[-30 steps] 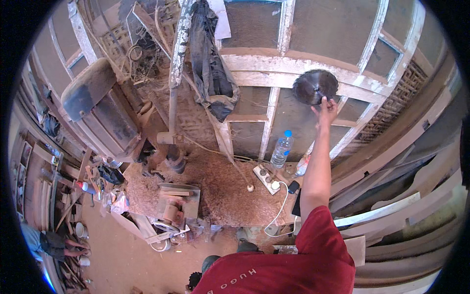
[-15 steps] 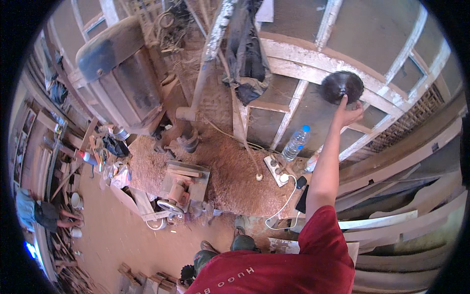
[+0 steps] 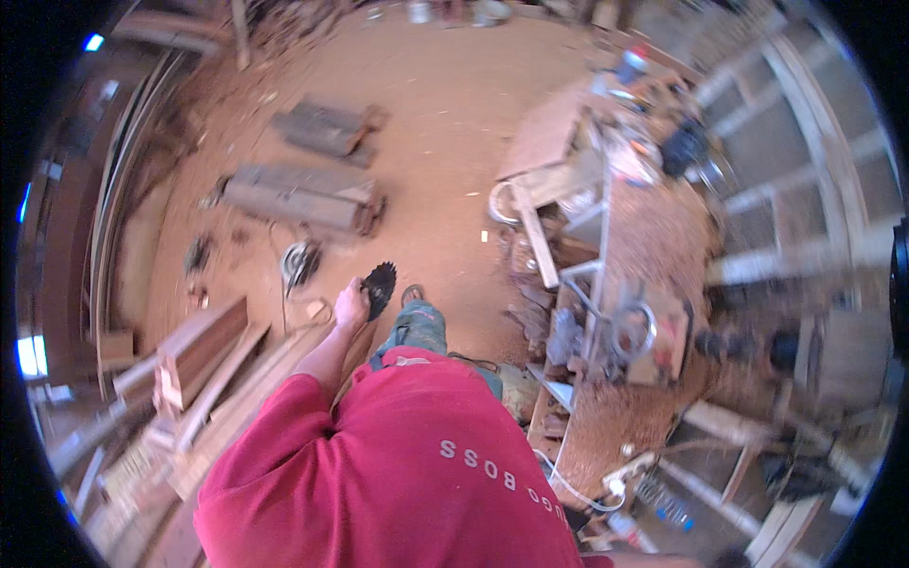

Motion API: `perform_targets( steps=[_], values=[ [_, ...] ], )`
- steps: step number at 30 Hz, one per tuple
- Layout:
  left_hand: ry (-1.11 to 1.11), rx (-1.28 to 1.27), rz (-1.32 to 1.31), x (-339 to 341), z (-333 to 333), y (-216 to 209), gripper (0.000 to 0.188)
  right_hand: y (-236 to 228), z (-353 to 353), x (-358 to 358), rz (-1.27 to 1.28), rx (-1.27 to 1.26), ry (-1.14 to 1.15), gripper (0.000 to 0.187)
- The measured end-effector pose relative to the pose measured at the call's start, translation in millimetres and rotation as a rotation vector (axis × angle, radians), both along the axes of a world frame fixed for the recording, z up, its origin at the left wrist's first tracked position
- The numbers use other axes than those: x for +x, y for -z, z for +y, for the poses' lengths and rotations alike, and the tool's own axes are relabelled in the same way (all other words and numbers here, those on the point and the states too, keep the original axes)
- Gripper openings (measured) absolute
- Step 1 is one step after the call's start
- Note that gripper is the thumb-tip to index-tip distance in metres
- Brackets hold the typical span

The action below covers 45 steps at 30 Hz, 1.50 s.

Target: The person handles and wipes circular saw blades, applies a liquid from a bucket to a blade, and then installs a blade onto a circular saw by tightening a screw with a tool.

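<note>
My left hand (image 3: 352, 304) is closed on the edge of a dark circular saw blade (image 3: 381, 290). The blade's teeth show along its rim, and it is held out over the floor beside my leg. At the lower right edge a sliver of my right forearm (image 3: 653, 561) shows, but the hand itself is out of the picture. On the floor ahead of my left hand lies a round-bodied power tool (image 3: 300, 263) with a cord.
Stacked timber beams (image 3: 298, 196) lie on the floor, with long boards (image 3: 241, 388) at my left. To my right runs a sawdust-covered bench (image 3: 653, 227) carrying a machine with a handwheel (image 3: 634, 328). A power strip (image 3: 627, 466) and plastic bottle (image 3: 663, 502) are nearby.
My view has swung left, from the wall and bench to the floor. My right hand, earlier at a dark disc on the wall, has left view. My left hand with the blade has come into full view.
</note>
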<state>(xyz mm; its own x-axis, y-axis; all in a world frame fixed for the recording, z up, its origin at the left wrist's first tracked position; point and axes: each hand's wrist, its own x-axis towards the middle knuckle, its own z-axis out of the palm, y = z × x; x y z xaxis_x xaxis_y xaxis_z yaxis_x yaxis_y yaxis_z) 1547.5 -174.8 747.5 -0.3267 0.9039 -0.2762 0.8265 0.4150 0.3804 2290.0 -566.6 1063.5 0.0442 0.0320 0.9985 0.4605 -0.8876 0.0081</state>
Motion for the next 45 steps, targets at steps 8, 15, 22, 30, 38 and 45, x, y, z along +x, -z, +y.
perform_targets(
  steps=[8,15,22,30,38,45],
  values=[
    [-0.753,0.356,-0.633,-133,2,40,0.025,246,284,-323,1.112,-0.52,-0.911,0.032],
    [-1.015,0.527,-1.312,-236,65,-53,0.027,355,427,-490,2.227,-1.27,-0.919,0.032],
    [-1.11,0.649,-1.326,-328,102,-73,0.032,337,652,-677,2.203,-2.255,-0.977,0.031],
    [-1.25,0.597,-1.178,-454,124,-77,0.024,299,782,-1031,2.373,-2.056,-1.303,0.051],
    [-1.334,0.676,-1.122,-599,158,-113,0.022,267,792,-1239,2.967,-2.264,-0.922,0.052],
    [-1.38,0.565,-1.414,-709,185,-96,0.022,286,811,-1331,3.045,-2.015,-0.982,0.043]
  ],
)
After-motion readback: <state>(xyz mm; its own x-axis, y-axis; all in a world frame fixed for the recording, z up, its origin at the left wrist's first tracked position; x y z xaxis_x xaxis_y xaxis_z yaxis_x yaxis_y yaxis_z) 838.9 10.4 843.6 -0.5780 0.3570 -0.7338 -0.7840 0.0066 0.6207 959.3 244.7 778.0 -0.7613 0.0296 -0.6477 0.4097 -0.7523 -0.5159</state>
